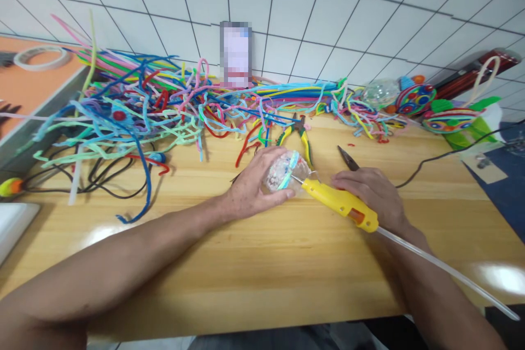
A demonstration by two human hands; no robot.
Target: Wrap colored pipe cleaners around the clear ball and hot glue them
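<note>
In the head view, my left hand is wrapped around a clear, faceted ball with a light-blue and green pipe cleaner strip across it. My right hand grips a yellow hot glue gun, whose handle is hidden behind its body. The gun's metal nozzle points left and appears to meet the strip on the ball. A long translucent glue stick sticks out of its rear. Just beyond my right fingers lies a dark-jawed tool, its other end hidden by the hand.
Yellow-green pliers lie behind the ball. Tangled pipe cleaners spread along the wall, below a propped phone. Decorated ornaments and another clear ball stand at the right. A black cable crosses there; tape sits far left.
</note>
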